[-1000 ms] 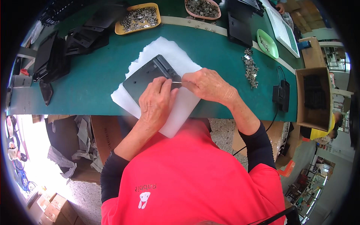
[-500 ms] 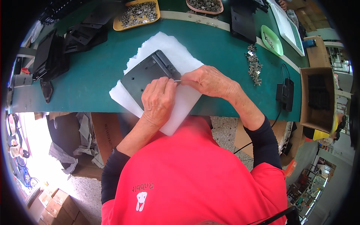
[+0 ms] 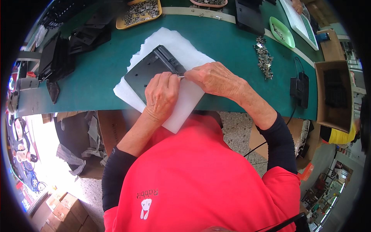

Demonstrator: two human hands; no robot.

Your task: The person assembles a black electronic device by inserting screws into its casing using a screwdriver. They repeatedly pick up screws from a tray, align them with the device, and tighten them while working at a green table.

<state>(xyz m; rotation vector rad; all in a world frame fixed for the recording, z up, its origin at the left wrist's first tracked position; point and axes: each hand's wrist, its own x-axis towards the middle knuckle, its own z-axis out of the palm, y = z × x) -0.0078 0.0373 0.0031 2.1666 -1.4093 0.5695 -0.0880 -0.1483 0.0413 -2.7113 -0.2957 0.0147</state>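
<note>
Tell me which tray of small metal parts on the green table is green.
The oval tray at the far right, beside the white keyboard-like panel. The tray at the far left is yellow.

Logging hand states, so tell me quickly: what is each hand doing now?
Left hand: closed, pressing on the dark panel.
Right hand: closed, pinching a small metal pin.

A flat, dark grey rectangular panel (image 3: 148, 71) is laid on a white foam sheet (image 3: 181, 50), turned diagonally to the sheet's edges, with its ridged far end raised slightly. Small holes are seen across its upper face. Its near corner is covered by the left hand (image 3: 162, 94). A thin metal pin (image 3: 180, 77) is held at the panel's right edge, pinched by the right hand (image 3: 214, 79).
</note>
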